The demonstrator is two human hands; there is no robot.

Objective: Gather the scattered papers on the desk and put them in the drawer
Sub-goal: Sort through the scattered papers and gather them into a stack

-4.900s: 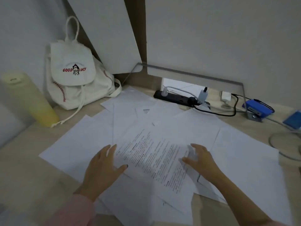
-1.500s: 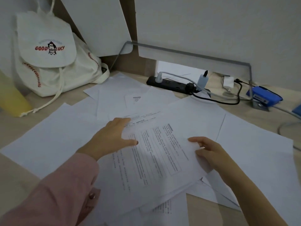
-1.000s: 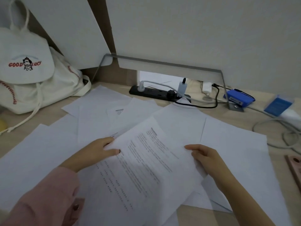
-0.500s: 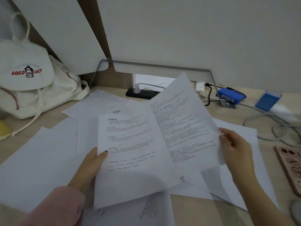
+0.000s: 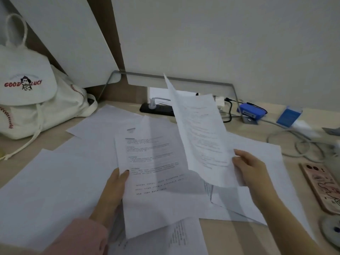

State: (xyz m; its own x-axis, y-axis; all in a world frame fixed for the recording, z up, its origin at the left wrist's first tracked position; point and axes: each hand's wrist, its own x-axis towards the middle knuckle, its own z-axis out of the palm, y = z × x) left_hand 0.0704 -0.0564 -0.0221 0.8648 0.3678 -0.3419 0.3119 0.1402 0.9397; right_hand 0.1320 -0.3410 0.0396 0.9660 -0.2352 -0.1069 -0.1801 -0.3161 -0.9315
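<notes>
dim, flat indoor light | soft shadows under raised sheets | wide-angle edge bending | slightly soft

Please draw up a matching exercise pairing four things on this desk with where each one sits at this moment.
Things:
1. white canvas drawstring backpack
2. black power strip
3. pink patterned phone case
4. printed white sheet tilted upward

Places:
A. held in the right hand
B. far left of the desk, against the wall
C. right edge of the desk
D. back of the desk, under the grey metal rail

Pairs: 1-B, 2-D, 3-C, 4-A
</notes>
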